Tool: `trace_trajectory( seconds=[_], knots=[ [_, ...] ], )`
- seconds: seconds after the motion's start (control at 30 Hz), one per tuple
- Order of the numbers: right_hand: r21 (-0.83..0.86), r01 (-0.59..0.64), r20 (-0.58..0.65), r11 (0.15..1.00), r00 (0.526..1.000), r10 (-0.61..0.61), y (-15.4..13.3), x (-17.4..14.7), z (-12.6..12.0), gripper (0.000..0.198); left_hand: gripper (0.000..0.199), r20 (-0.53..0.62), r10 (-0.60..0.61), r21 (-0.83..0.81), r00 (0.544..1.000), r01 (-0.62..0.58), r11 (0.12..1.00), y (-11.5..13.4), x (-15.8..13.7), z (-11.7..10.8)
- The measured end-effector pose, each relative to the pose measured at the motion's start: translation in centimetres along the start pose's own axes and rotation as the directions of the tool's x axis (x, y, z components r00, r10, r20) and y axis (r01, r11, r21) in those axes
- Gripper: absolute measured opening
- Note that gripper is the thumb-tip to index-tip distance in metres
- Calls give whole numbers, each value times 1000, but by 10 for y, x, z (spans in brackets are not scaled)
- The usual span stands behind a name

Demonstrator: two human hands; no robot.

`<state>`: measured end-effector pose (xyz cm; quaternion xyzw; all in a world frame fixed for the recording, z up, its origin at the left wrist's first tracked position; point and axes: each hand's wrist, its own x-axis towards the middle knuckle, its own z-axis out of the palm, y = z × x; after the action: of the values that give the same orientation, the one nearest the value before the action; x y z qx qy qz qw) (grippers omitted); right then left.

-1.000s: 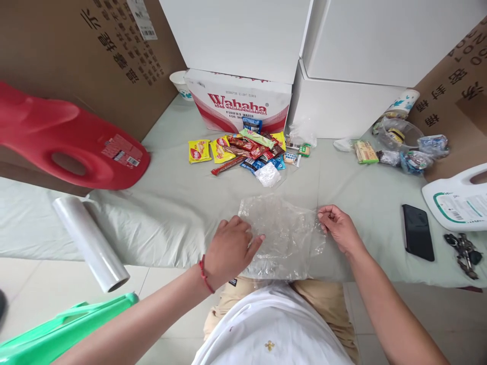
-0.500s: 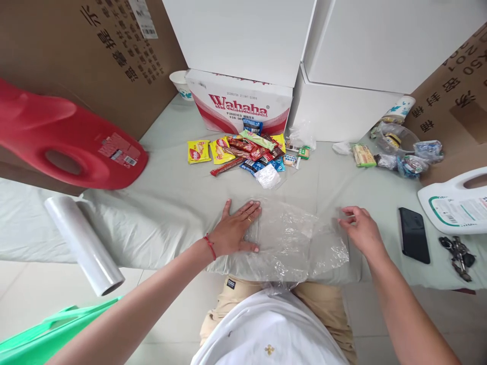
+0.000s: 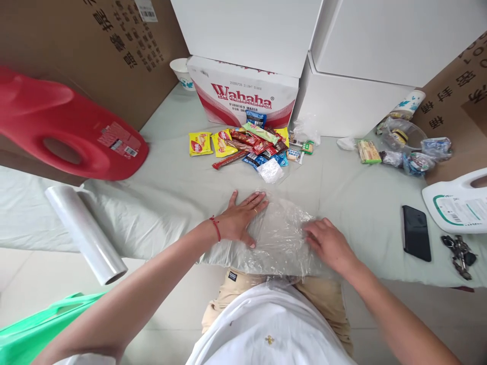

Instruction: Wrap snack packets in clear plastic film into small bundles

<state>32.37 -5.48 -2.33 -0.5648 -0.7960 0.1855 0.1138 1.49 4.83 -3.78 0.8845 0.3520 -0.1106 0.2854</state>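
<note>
A crumpled sheet of clear plastic film (image 3: 279, 233) lies on the cloth-covered table in front of me, its near end hanging over the edge by my lap. My left hand (image 3: 243, 215) presses flat on its left side, fingers spread, with a red cord at the wrist and a ring on one finger. At the film's right edge, the fingers of my right hand (image 3: 329, 244) are bent and drawn together on the plastic. Beyond the film sits a pile of wrapped snacks (image 3: 254, 144), with a small white packet (image 3: 271, 171) at its near side.
On the left are a roll of film (image 3: 85, 235) and a big red jug (image 3: 72, 132). A Wahaha carton (image 3: 243, 94) and white boxes (image 3: 361, 106) stand behind. To the right lie a phone (image 3: 416, 233), keys (image 3: 459, 256), a white jug (image 3: 456, 205) and more packets (image 3: 369, 151).
My right hand has moved left, and the film's right part has come inward with it, so the sheet is narrower. My left hand stays flat on the film.
</note>
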Motion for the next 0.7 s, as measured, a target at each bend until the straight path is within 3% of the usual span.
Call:
trace_trajectory(
  seconds=[0.07, 0.13, 0.27, 0.33, 0.43, 0.5, 0.57, 0.63, 0.7],
  knots=[
    [224, -89, 44, 971, 996, 81, 17, 6, -12, 18, 130, 10, 2, 0, 1000, -2, 1000, 1, 0, -2],
    [422, -223, 102, 879, 975, 199, 30, 16, -27, 18, 130, 17, -2, 4, 1000, 2, 1000, 2, 0, -3],
    [619, -372, 132, 691, 918, 375, 62, 46, -49, 30, 130, 17, -14, 24, 1000, 14, 1000, 2, -2, -5],
    [612, -400, 48, 682, 880, 473, 77, 60, -54, 27, 127, -12, -6, 24, 1000, 7, 1000, 0, -6, -6],
    [419, -420, -229, 805, 809, 541, 77, 68, -59, 18, 123, -53, -9, 2, 999, 9, 1000, -5, -13, -6],
    [245, -350, -431, 904, 796, 425, 56, 62, -58, 17, 121, -63, -17, -17, 998, 16, 1000, -9, -17, -5],
    [127, -186, -479, 974, 848, 225, 18, 49, -50, 19, 116, -82, -11, -40, 997, 7, 999, -13, -21, -4],
    [87, 29, -320, 996, 947, 0, -26, 36, -33, 25, 102, -139, 1, -73, 990, -12, 997, -15, -24, -3],
    [73, 199, -139, 977, 972, -188, -66, 26, -7, 30, 84, -270, -16, -112, 963, -15, 994, -13, -24, -3]
  ],
)
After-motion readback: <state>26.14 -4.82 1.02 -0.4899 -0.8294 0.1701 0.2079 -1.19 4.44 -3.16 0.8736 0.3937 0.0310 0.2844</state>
